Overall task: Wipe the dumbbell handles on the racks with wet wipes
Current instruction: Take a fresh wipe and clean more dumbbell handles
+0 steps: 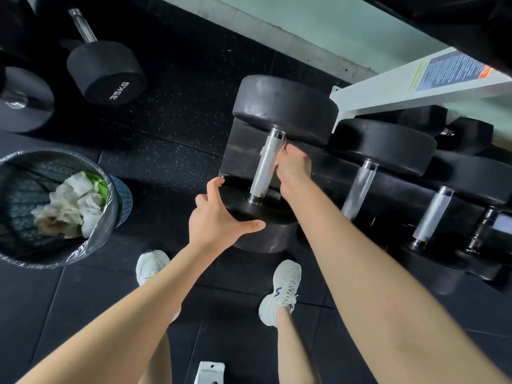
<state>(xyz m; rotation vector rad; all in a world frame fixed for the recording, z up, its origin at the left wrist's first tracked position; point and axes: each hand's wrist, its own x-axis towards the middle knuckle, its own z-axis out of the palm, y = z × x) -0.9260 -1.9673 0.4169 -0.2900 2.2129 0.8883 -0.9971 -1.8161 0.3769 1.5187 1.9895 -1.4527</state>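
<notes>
A large black dumbbell lies on the low rack (415,187), its knurled metal handle (264,167) running between a far head (285,106) and a near head (249,206). My left hand (219,214) grips the rim of the near head, thumb on its front edge. My right hand (293,164) is curled against the right side of the handle near its top; a small white bit of wet wipe (277,163) shows at the fingers, mostly hidden. Two more handles (358,187) (432,214) lie to the right on the rack.
A mesh bin (122,195) lined with plastic and holding used wipes (72,206) stands on the floor at the left. A 35KG dumbbell (106,72) and another lie on the floor at the upper left. A white frame (401,90) crosses behind. My shoes (282,289) stand on black rubber tiles.
</notes>
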